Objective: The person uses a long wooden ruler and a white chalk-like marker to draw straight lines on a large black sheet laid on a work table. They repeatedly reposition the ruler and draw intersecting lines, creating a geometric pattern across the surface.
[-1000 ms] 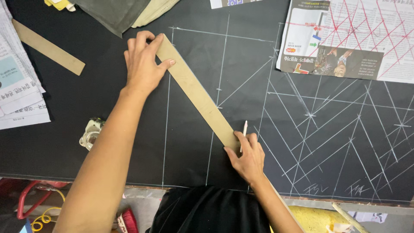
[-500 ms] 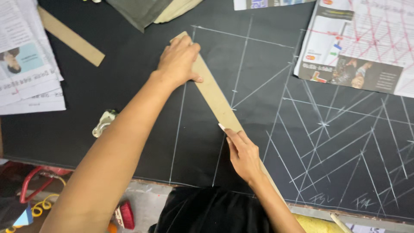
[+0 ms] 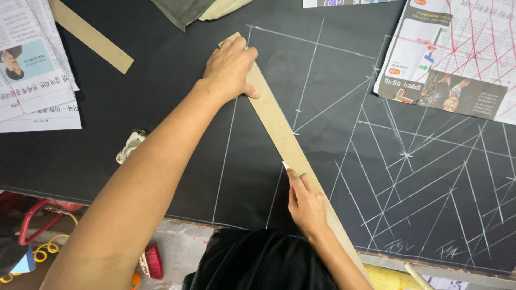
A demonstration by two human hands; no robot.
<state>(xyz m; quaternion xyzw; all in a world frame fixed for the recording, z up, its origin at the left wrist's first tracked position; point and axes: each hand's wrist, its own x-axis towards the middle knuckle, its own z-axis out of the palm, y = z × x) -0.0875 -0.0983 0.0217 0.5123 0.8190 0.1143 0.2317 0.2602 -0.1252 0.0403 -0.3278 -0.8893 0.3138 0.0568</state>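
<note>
Two hands: left hand [image 3: 230,67] flat on cardboard strip [image 3: 279,129]

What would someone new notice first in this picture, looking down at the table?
First, the long tan strip lying slantwise across the middle of the black cloth, pinned at its top end by the left hand. Lower down, the right hand holds a white chalk against the strip's edge. To the right, a web of white chalk lines crosses the cloth below a newspaper.

Matt black cloth [image 3: 161,123] chalked with white lines, a smooth tan cardboard strip [image 3: 279,131], and printed newspaper sheets [image 3: 32,80].
</note>
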